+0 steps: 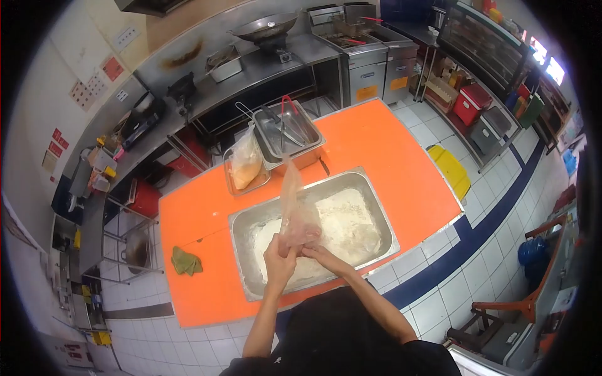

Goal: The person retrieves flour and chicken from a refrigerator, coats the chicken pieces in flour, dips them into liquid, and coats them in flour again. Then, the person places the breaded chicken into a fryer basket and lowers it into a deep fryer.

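A clear plastic bag (293, 194) with pinkish pieces that look like raw meat stands upright between my hands. My left hand (279, 258) is closed around the bag's lower left side. On the other side, the fingers of my right hand (322, 257) are pressed against its lower edge; its fingertips are partly hidden. Both hands are above a deep steel tray (380, 216) holding white flour (348, 213). The flour lies heaped toward the right and is partly covered by the bag and my hands.
Behind the tray stand a steel pan with tongs (290, 133) and a bag of orange-white contents (245, 164) in a smaller tray. A green cloth (186, 261) lies on the left of the orange table (417, 182). A wok (263, 28) and fryers (365, 69) line the back.
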A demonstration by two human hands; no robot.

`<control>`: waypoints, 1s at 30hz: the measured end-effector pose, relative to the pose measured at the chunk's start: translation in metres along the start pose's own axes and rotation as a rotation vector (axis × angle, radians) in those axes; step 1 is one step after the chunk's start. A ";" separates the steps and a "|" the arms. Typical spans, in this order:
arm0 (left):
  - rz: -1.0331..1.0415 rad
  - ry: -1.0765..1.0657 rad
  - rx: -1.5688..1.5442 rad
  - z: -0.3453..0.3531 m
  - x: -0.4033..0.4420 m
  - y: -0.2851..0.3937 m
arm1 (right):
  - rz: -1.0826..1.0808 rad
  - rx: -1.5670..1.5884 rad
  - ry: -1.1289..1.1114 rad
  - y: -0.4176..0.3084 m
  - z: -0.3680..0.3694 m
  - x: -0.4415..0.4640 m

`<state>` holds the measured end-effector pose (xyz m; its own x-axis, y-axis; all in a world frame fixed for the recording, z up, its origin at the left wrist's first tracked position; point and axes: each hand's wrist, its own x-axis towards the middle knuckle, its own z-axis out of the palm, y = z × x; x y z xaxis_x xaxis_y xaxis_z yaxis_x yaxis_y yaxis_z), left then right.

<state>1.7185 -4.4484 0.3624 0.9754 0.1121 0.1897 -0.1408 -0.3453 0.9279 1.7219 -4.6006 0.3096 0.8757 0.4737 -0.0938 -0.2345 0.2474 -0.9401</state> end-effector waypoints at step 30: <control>0.086 0.067 0.011 -0.082 -0.010 0.038 | 0.284 0.270 -0.051 0.007 0.035 -0.032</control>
<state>1.6892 -4.3859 0.4224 0.9463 0.1438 0.2896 -0.2208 -0.3668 0.9037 1.6774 -4.5849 0.3173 0.7396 0.5947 -0.3150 -0.5728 0.3105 -0.7586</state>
